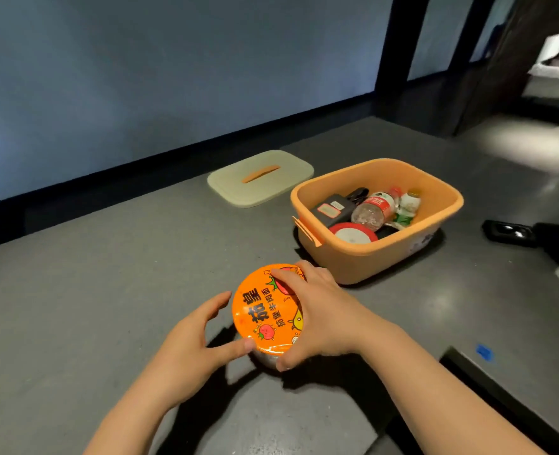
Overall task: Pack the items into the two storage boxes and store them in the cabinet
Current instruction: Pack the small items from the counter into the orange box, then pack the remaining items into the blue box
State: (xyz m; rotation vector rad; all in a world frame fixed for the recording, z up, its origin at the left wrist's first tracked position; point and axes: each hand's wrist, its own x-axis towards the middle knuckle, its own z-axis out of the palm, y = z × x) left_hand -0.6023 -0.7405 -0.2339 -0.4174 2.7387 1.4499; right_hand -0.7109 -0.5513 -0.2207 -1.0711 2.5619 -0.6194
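Packing partly done: orange plastic storage box mid-counter holds bottles and small items, its pale green lid off near the counter's back edge. Left hand and right hand both grasp the round orange-lidded noodle cup near the front edge. Second box and cabinet not visible.

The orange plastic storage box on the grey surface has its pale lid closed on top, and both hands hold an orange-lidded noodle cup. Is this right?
Not quite. The head view shows the orange plastic storage box open; its pale rectangular lid lies flat on the grey surface beside it. The rest holds: left hand and right hand hold the orange-lidded noodle cup.
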